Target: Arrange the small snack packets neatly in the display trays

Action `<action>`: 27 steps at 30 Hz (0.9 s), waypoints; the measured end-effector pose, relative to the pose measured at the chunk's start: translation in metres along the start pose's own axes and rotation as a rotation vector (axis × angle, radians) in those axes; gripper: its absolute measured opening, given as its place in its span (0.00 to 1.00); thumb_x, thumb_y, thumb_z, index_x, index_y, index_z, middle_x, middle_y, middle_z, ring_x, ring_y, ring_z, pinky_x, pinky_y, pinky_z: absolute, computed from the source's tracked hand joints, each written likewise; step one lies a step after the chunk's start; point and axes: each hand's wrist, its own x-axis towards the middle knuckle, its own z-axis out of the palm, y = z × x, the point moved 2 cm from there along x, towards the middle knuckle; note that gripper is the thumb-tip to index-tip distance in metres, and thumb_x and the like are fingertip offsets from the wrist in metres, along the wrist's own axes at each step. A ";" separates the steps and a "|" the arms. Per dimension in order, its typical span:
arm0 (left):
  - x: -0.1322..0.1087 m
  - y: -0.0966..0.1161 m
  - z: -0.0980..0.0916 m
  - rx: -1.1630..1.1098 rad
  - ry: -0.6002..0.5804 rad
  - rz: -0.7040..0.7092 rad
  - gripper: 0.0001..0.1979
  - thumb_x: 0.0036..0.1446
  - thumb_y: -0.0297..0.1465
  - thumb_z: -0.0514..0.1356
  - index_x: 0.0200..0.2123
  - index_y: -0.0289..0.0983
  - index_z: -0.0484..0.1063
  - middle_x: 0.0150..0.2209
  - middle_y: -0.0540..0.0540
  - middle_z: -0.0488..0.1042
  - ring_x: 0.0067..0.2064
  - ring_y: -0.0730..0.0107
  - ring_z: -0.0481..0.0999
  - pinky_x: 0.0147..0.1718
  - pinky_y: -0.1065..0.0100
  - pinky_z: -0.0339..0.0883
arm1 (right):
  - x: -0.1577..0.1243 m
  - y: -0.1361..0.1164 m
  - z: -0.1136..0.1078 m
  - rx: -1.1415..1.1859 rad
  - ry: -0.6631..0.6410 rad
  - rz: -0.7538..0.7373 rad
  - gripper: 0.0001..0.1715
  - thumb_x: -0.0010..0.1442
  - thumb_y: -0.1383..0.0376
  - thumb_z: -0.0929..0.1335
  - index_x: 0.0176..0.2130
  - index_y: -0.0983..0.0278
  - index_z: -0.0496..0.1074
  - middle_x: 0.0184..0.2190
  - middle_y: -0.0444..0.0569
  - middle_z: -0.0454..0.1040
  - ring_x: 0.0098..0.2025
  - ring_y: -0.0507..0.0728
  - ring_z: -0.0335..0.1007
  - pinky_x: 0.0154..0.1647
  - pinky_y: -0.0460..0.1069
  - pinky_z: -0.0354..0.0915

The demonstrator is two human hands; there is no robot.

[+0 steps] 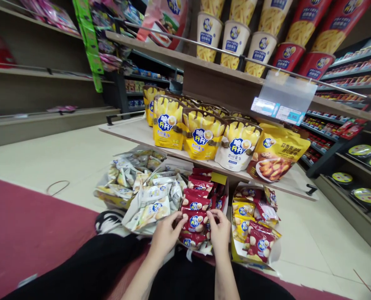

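Both of my hands grip one dark red snack bag at the front of an open carton full of the same red bags on the floor. My left hand pinches the bag's left edge with closed fingers. My right hand pinches its right edge the same way. More red bags stand in rows behind the held one.
A carton of white and yellow bags lies to the left, a mixed carton of yellow and red bags to the right. Just above, a low wooden shelf carries yellow snack bags. Red floor mat at left; my dark-trousered legs below.
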 end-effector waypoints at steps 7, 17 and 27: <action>-0.006 -0.006 0.005 0.057 0.153 -0.046 0.18 0.58 0.47 0.55 0.36 0.41 0.76 0.38 0.44 0.80 0.40 0.56 0.78 0.41 0.60 0.70 | 0.001 0.001 0.005 0.035 -0.095 0.019 0.13 0.61 0.55 0.66 0.34 0.62 0.75 0.31 0.49 0.79 0.35 0.58 0.77 0.37 0.48 0.68; -0.015 0.003 0.012 0.066 0.210 -0.021 0.19 0.60 0.46 0.51 0.40 0.39 0.72 0.41 0.41 0.77 0.44 0.55 0.76 0.45 0.59 0.69 | 0.001 -0.018 -0.018 -0.082 -0.146 -0.039 0.13 0.59 0.56 0.68 0.40 0.59 0.76 0.36 0.49 0.80 0.39 0.60 0.77 0.42 0.51 0.69; -0.033 0.044 -0.003 -0.058 0.368 0.075 0.14 0.62 0.34 0.48 0.43 0.39 0.70 0.45 0.42 0.74 0.49 0.58 0.72 0.52 0.59 0.64 | 0.040 0.056 -0.223 -0.484 0.206 0.338 0.09 0.38 0.59 0.75 0.24 0.59 0.78 0.24 0.53 0.79 0.28 0.63 0.77 0.31 0.52 0.69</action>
